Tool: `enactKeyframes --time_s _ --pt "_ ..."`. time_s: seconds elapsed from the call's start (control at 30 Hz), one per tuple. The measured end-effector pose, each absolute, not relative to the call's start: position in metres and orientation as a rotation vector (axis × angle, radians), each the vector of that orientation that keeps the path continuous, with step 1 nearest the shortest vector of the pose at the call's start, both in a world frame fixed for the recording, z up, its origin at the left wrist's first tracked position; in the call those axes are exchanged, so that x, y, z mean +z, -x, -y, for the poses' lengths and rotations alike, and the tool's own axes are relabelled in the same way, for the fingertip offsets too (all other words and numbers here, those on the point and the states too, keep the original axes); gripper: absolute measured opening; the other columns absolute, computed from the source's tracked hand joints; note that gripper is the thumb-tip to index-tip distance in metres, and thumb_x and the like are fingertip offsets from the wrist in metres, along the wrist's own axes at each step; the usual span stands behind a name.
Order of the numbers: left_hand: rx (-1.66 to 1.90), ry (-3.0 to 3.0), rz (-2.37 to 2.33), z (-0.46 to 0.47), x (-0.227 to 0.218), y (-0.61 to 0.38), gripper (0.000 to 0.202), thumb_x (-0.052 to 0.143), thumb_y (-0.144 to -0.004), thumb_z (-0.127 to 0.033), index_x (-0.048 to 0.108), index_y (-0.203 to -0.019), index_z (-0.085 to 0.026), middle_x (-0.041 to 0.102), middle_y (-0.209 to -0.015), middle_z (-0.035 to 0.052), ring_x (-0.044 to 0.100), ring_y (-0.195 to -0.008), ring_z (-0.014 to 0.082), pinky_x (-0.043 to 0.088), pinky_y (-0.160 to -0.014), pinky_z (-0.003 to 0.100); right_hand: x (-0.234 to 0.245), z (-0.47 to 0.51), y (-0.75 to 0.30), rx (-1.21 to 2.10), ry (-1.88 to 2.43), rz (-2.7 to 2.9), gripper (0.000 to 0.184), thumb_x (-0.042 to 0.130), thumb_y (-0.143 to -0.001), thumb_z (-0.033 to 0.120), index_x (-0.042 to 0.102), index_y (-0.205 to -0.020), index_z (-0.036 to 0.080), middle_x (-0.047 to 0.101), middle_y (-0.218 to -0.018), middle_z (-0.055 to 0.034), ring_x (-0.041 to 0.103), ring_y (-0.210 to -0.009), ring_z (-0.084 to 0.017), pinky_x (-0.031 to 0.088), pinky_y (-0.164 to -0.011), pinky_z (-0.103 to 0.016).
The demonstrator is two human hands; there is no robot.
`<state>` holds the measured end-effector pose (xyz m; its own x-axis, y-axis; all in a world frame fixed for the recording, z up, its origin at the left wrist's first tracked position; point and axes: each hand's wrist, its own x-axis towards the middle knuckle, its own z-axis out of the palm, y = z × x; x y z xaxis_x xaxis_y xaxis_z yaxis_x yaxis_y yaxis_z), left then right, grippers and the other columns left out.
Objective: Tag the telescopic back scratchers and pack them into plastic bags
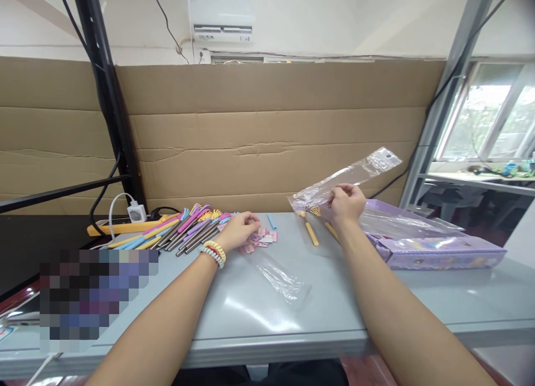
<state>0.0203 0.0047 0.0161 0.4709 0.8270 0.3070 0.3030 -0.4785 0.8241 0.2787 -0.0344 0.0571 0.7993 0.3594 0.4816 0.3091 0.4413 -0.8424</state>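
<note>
My right hand (348, 205) pinches a long clear plastic bag (355, 174), raised above the table and slanting up to the right. Below that bag lie two yellow-handled tools (310, 233), one with a claw-like head, like back scratchers. My left hand (240, 231) has its fingers pressed together over a pile of small pink printed cards (263, 238); what they grip, if anything, is hidden. Another clear plastic bag (280, 277) lies flat just in front of it. Left of this hand is a heap of back scratchers (188, 230) with metal rods and coloured handles.
An open purple box (443, 252) with clear bags in it stands at the right. One short blue stick (272, 221) lies behind the cards. A power strip (125, 228) with a white charger (136, 212) sits back left. Cardboard (284, 135) walls the table's rear.
</note>
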Motion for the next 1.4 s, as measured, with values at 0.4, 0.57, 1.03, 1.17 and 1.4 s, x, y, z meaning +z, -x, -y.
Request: enactKeyframes --time_s 0.4,0.57,1.03,1.17,1.4 --pt "0.702 -1.907 -0.934 0.004 0.018 -0.02 0.02 0.055 -0.074 -0.035 0.052 -0.084 -0.018 0.058 -0.054 -0.0022 0.06 -0.043 0.0165 0.039 -0.034 0.021 0.073 0.053 -0.295 0.439 0.826 0.38 0.089 0.044 -0.065 0.006 -0.004 -0.134 0.035 0.052 -0.078 0.0059 0.055 -0.047 -0.006 0.042 -0.04 -0.015" --pt "0.704 -1.94 -0.945 0.003 0.016 -0.02 0.02 0.055 -0.074 -0.035 0.053 -0.082 -0.017 0.06 -0.055 -0.0015 0.06 -0.044 0.0145 0.04 -0.036 0.02 0.066 0.047 -0.276 0.436 0.972 0.681 0.062 0.049 -0.065 0.018 0.035 -0.126 0.02 0.056 -0.064 0.0039 0.047 -0.04 -0.008 0.032 -0.034 -0.016" --pt "0.696 -2.032 -0.956 0.01 0.018 -0.021 0.019 0.056 -0.074 -0.035 0.055 -0.079 -0.016 0.058 -0.052 -0.0004 0.058 -0.044 0.0143 0.04 -0.036 0.021 0.013 0.031 -0.205 0.434 1.789 2.279 0.059 0.072 -0.048 0.055 0.061 -0.093 0.019 0.063 -0.09 -0.0051 0.058 -0.079 -0.019 0.04 -0.059 -0.023" --pt "0.677 -2.066 -0.955 0.009 0.017 -0.02 0.016 0.055 -0.074 -0.032 0.055 -0.078 -0.016 0.057 -0.049 -0.0012 0.056 -0.043 0.0131 0.04 -0.038 0.021 0.013 0.032 -0.201 0.462 1.788 2.267 0.057 0.073 -0.05 0.05 0.059 -0.096 0.02 0.062 -0.09 -0.0041 0.057 -0.077 -0.018 0.04 -0.059 -0.023" --pt "0.68 -2.108 -0.93 0.004 0.011 -0.019 0.019 0.054 -0.075 -0.034 0.056 -0.079 -0.016 0.058 -0.054 -0.0006 0.055 -0.044 0.0119 0.04 -0.038 0.021 0.013 0.038 -0.192 0.292 1.866 2.157 0.068 0.055 -0.058 0.071 0.056 -0.1 0.017 0.062 -0.096 -0.0096 0.058 -0.078 -0.021 0.037 -0.057 -0.025"
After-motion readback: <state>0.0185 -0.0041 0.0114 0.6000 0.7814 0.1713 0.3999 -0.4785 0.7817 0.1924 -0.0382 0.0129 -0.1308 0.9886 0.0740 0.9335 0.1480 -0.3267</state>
